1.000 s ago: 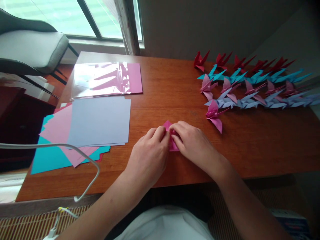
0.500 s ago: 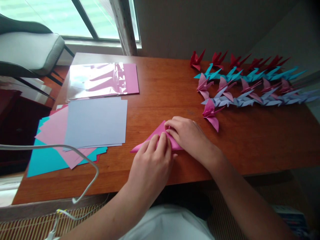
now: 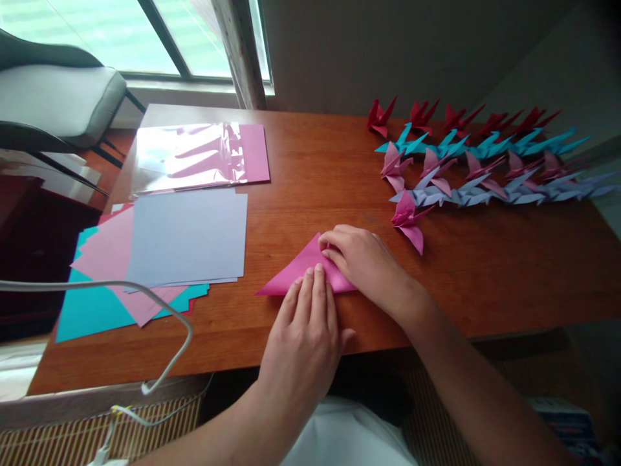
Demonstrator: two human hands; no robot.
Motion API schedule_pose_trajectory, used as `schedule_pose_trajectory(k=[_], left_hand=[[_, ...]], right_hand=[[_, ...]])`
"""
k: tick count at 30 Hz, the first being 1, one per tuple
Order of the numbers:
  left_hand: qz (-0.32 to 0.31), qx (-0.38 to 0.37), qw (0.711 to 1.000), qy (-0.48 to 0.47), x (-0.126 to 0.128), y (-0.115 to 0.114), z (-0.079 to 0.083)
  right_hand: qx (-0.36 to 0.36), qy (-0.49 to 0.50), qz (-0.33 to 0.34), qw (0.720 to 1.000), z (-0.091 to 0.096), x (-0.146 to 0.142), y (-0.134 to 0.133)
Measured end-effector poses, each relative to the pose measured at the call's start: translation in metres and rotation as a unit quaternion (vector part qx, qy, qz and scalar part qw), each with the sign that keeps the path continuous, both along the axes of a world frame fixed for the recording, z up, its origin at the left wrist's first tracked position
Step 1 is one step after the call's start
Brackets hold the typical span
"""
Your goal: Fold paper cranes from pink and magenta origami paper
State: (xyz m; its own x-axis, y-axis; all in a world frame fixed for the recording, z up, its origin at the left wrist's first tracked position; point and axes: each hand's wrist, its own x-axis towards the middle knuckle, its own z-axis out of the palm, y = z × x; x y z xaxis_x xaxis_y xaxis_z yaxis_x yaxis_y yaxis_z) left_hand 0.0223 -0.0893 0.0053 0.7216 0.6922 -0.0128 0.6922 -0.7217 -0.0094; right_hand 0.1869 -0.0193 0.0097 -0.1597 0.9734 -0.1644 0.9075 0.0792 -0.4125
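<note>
Left hand (image 3: 306, 327) lies flat on pink paper (image 3: 294, 272); right hand (image 3: 363, 257) apparently pinches its far side. Uneven pressure could skew it.

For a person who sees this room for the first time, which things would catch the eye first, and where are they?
Probably the rows of origami cranes, in red, turquoise, pink and pale blue, at the right of the wooden table. Next, the bright pink folded paper near the front edge, with the left hand flat on it and the right hand at its right side. The overlapping coloured sheets at left also stand out.
</note>
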Motion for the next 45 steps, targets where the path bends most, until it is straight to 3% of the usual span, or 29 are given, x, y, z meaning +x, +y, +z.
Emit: schedule_pose_trajectory(k=[14,30,45], left_hand=[[-0.010,0.017,1.000,-0.004,-0.009,-0.012,-0.001],[-0.023,0.024,0.999,-0.017,-0.010,-0.008,-0.005],[-0.018,0.042,0.997,-0.061,-0.014,-0.010,-0.011]], right_hand=[[-0.001,0.012,-0.004,1.000,-0.001,0.000,0.000],[0.021,0.019,-0.020,0.999,-0.006,-0.001,-0.009],[0.132,-0.081,-0.019,0.988,-0.015,-0.011,-0.030]])
